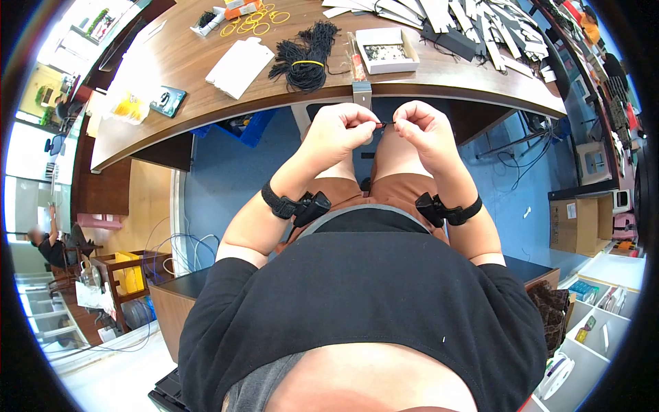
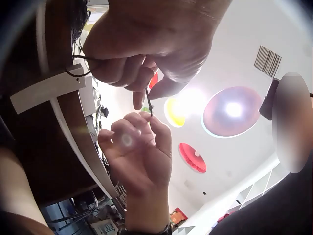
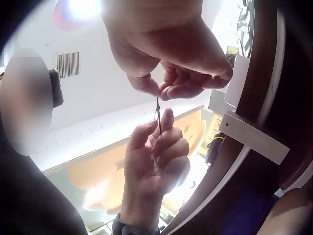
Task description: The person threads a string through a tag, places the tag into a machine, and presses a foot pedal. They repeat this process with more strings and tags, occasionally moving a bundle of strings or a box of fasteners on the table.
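A short black cord [image 2: 149, 102] with a small knot spans the gap between my two hands, above my lap and just in front of the table edge. My left hand [image 1: 343, 129] pinches one end between thumb and fingertips; a loop of the same dark cord curves out behind its fingers in the left wrist view. Opposite it, my right hand [image 1: 427, 135] pinches the other end, its remaining fingers curled. The knot on the cord [image 3: 157, 108] shows between the fingertips in the right wrist view. Past the hands, a pale tag strip [image 3: 257, 138] with a hole juts from the table edge.
On the table [image 1: 199, 86] lie a bundle of black cords [image 1: 305, 58] with a yellow band, a white box [image 1: 239, 67], an open box of small parts [image 1: 388, 53], yellow rubber bands [image 1: 257, 20] and a heap of tags [image 1: 473, 27]. A blue crate [image 1: 240, 130] stands below.
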Demonstrator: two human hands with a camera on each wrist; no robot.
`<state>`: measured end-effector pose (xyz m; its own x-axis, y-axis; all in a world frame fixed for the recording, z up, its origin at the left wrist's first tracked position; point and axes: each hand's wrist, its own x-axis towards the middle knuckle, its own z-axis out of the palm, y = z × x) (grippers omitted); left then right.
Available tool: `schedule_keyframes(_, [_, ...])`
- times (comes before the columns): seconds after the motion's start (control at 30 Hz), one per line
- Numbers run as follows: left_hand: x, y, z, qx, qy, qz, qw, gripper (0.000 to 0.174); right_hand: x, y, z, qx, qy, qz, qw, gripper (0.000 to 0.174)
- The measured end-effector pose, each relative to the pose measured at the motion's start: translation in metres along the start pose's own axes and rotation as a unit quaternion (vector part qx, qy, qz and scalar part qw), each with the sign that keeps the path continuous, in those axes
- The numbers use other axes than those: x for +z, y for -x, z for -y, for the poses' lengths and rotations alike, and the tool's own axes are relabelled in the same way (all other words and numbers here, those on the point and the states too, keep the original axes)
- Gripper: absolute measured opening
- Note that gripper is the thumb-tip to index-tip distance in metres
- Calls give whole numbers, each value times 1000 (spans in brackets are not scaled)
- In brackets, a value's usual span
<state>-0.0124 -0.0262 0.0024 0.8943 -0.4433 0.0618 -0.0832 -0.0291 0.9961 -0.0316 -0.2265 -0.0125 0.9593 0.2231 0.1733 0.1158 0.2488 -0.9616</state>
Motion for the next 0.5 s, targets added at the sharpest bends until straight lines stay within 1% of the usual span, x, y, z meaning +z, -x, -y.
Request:
schedule_keyframes(0.07, [6, 3, -5, 2, 32, -28, 999, 11, 1, 1, -1, -11, -1, -3, 1000, 8])
schedule_keyframes(0.17, [12, 4, -4, 25, 12, -81, 996, 10, 3, 2, -4, -29, -4, -7, 1000, 8])
schedule_keyframes(0.27, [12, 6, 1, 63, -92, -110, 988, 11, 2, 1, -6, -41, -5, -5, 999, 7])
schedule_keyframes(0.3, [12, 6, 3, 68, -83, -107, 988, 11, 1, 2, -7, -43, -5, -4, 999, 7])
schedule_keyframes(0.37, [10, 4, 6, 78, -64, -101, 990, 11, -6, -2, -11, -22, 50, 1, 999, 13])
schedule_keyframes(0.4, [9, 2, 6, 71, -73, -82, 991, 12, -6, -4, -9, -12, 77, 5, 997, 16])
schedule_keyframes(0.5, [4, -2, 8, 63, -100, -39, 992, 13, 5, -8, 1, -57, 149, -27, 987, 26])
